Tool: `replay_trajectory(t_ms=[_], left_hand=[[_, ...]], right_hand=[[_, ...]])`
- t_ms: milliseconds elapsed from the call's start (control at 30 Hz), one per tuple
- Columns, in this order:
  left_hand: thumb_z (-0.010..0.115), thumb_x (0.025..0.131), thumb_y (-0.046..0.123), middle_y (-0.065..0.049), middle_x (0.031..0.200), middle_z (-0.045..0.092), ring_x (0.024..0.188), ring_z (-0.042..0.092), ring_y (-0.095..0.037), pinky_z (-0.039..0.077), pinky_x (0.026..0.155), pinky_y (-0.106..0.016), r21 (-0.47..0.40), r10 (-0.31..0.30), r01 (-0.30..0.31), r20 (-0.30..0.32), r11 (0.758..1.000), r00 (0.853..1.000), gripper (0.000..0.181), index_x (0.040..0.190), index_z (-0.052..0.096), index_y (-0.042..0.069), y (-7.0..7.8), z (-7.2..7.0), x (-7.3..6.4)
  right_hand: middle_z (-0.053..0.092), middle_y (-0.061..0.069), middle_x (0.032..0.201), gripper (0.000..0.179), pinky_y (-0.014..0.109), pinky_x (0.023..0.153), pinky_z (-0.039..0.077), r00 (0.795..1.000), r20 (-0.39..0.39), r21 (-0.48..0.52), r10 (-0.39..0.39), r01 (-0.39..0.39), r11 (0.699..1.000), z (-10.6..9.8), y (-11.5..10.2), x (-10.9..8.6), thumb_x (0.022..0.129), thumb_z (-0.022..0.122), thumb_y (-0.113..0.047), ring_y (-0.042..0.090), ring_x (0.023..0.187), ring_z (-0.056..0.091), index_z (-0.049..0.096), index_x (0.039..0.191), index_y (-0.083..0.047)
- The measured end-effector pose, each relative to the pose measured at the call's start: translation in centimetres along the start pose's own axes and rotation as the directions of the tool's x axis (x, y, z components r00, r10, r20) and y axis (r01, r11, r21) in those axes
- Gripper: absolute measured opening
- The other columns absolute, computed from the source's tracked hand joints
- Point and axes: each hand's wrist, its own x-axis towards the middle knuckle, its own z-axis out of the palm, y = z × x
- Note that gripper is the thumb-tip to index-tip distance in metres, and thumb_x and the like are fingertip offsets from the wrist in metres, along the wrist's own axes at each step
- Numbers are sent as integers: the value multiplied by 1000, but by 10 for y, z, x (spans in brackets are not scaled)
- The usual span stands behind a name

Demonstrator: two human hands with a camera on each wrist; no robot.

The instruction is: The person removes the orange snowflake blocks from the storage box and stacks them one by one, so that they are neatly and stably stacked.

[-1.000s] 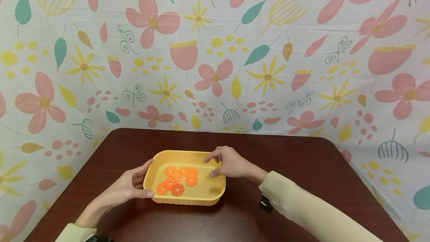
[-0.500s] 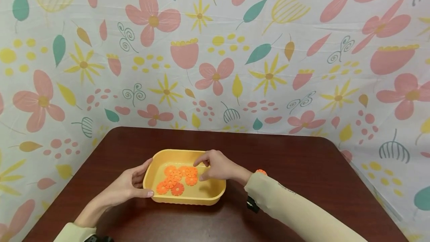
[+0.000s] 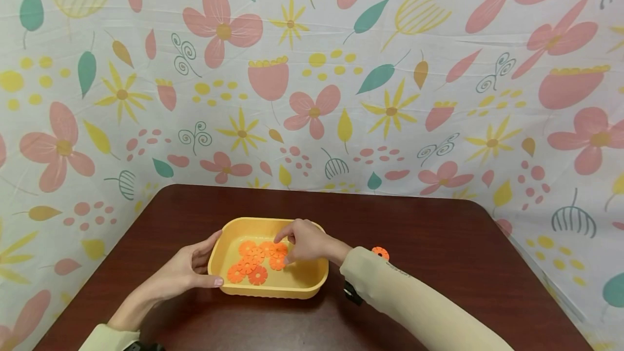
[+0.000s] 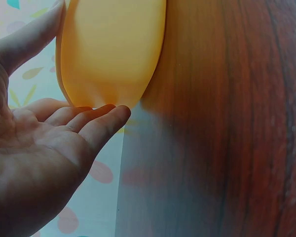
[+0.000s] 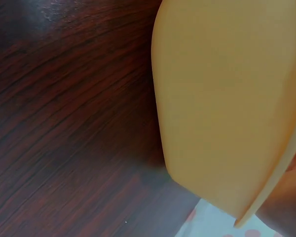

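Note:
A yellow plastic tray point(image 3: 302, 289) stands on the table, holding several orange notched discs point(image 3: 257, 274), flat like snowflake building pieces, bunched toward its left half. My left hand point(image 3: 185, 268) grips the tray's left end, thumb on the near rim and fingers against the outer wall; in the left wrist view the fingertips meet that wall. Inside the tray, my right hand point(image 3: 309, 241) reaches down from the right. Its index finger and thumb are spread apart right at the rightmost discs, partly covering them. The right wrist view shows mostly the tray's outer wall point(image 5: 222, 98).
One more orange disc point(image 3: 381, 253) lies on the dark brown table point(image 3: 419, 226) to the right of the tray, just beyond the right sleeve point(image 3: 385, 280). A flower-printed cloth point(image 3: 312, 150) hangs behind the table.
My right hand has moved left within the tray, from its right end to the discs. The lone disc on the table has come out from behind the right sleeve. The left hand stays put.

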Motion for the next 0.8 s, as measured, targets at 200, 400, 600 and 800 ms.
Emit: replay_trajectory(t_ms=[200,400,600,800], left_hand=[[82,89,2,-37,165,21,139,44,-55,56,95,-35,16,7,-7,1,1000,1000,105,166,10,-6,-1,0,1],[82,89,2,-35,166,20,140,42,-55,56,97,-35,14,2,-2,-3,1000,1000,105,166,11,-5,-1,0,1],[82,89,1,-36,165,21,139,44,-55,56,96,-36,5,11,-12,5,1000,1000,105,166,11,-6,-1,0,2],[82,89,1,-37,165,22,139,45,-55,56,95,-35,3,10,-10,9,1000,1000,105,166,11,-6,-2,-1,2]], right_hand=[[39,-5,54,43,23,58,34,998,-10,11,59,-59,998,3,0,6,72,96,0,10,52,33,80,112,-2],[40,-5,54,43,21,60,36,997,10,14,78,-78,997,5,4,10,73,92,6,9,52,35,80,113,-2],[38,-4,56,43,23,62,36,997,27,22,74,-74,997,6,8,14,74,88,11,10,55,35,79,113,-3],[38,-5,56,44,22,63,37,996,27,23,88,-88,996,8,9,16,74,86,13,9,55,33,79,114,-3]])
